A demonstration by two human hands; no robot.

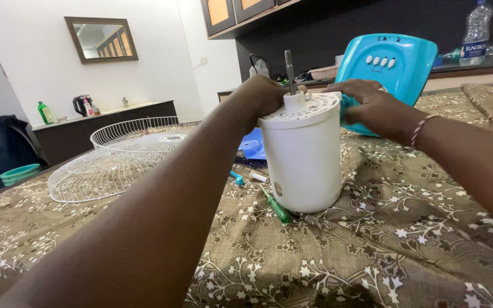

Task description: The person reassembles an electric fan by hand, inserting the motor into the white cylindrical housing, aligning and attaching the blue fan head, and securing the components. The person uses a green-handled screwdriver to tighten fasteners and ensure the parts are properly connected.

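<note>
A white cylindrical fan motor housing (303, 159) stands upright on a patterned brown cloth (372, 251), with a grey metal shaft (289, 71) sticking up from its vented top. My left hand (261, 97) grips the top rim on the left side. My right hand (372, 108) holds the top rim on the right, next to a turquoise fan base (397, 63) with a row of white buttons. A green-handled screwdriver (276, 206) lies on the cloth at the foot of the housing.
Two white wire fan guards (115, 154) lie at the left. A blue fan part (253, 145) and a small turquoise tool (237, 178) sit behind the housing. A clear bottle (476, 28) stands on the back counter; a kettle (81, 104) and green bottle (45, 112) on the far sideboard.
</note>
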